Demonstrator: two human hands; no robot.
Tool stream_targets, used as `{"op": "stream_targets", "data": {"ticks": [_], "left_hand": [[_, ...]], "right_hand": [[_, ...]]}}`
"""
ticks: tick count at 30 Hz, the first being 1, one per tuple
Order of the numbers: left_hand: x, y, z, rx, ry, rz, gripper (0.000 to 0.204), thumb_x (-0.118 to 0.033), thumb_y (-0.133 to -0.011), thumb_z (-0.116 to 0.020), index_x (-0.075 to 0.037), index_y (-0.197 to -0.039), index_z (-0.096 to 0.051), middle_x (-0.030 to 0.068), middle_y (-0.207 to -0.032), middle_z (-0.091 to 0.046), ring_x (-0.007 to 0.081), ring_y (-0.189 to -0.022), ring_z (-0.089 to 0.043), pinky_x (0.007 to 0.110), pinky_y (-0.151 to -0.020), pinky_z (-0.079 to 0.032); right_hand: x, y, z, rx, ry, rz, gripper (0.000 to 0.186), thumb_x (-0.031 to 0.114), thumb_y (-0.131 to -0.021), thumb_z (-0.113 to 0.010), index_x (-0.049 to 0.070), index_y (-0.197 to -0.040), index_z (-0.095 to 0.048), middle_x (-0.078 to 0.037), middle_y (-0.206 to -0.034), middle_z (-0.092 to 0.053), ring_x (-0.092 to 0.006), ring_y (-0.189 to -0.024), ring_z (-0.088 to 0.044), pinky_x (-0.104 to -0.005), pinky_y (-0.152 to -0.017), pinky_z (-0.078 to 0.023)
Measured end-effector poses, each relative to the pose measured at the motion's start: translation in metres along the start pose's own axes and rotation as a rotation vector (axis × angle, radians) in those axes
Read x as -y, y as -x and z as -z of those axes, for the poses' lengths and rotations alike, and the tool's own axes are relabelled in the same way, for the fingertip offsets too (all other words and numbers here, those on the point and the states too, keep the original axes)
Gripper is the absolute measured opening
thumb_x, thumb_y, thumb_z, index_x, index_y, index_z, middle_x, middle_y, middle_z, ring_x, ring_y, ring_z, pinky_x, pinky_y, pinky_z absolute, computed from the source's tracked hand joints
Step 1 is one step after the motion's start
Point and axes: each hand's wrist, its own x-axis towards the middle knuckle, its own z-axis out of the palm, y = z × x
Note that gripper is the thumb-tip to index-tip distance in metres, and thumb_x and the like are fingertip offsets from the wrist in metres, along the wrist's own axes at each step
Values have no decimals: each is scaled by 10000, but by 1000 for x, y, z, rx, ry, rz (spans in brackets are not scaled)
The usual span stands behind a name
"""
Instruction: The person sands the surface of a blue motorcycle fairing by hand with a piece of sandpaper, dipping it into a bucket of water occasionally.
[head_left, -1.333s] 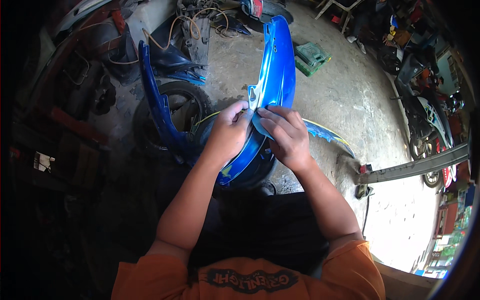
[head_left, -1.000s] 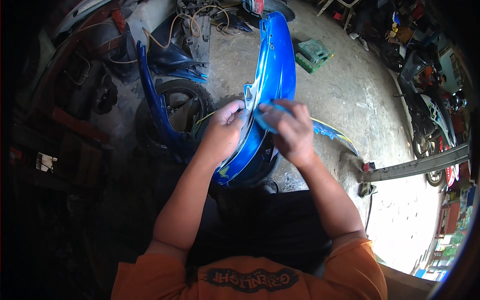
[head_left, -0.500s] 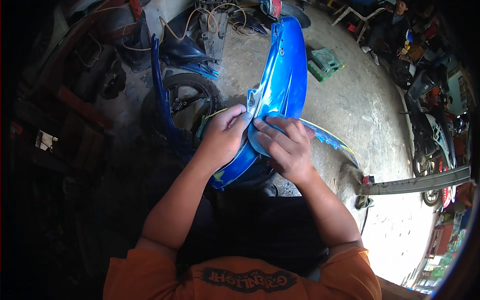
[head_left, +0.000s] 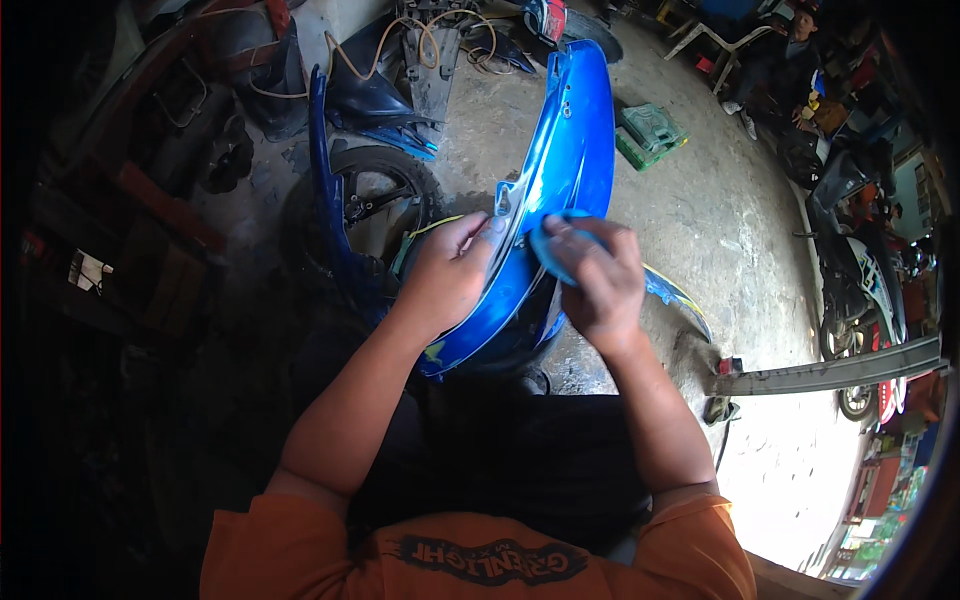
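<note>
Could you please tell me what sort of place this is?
Probably a motorcycle workshop: a wheel rests on the floor, a motorcycle stands at the right, and the left hand holds a blue body panel.

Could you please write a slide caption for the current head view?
The left hand grips the edge of a glossy blue panel while the right hand holds a light-blue pad at its surface.

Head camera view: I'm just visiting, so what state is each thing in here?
Left hand: fingers closed on the panel's edge
Right hand: fingers gripping the pad, blurred
Light-blue pad: held; contact with panel hard to tell
Blue panel: held, partly covered by the hands
Wheel: on the floor, partly hidden
Green case: on the floor
Motorcycle: standing parked
</note>
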Motion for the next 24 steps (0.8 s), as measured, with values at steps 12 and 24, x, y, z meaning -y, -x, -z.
{"op": "stream_targets", "data": {"ticks": [12,24], "left_hand": [[-4,1,2,-19,17,11,414,-328,-1160,-556,59,-1126,-698,1,-807,-584,74,-777,-471,297,-721,-438],[-9,4,7,-15,-60,30,397,-298,-1156,-550,58,-1233,-708,69,-943,-725,99,-869,-597,310,-838,-509]], "right_hand": [[15,-10,6,148,-208,89,358,49,-713,-743,8,-1067,-712,-133,-1222,-781,-343,-1149,-752,-442,-925,-626],[0,-8,7,96,-36,25,373,62,-696,-762,55,-1067,-722,-83,-1226,-782,-309,-1142,-715,-438,-907,-582]]}}
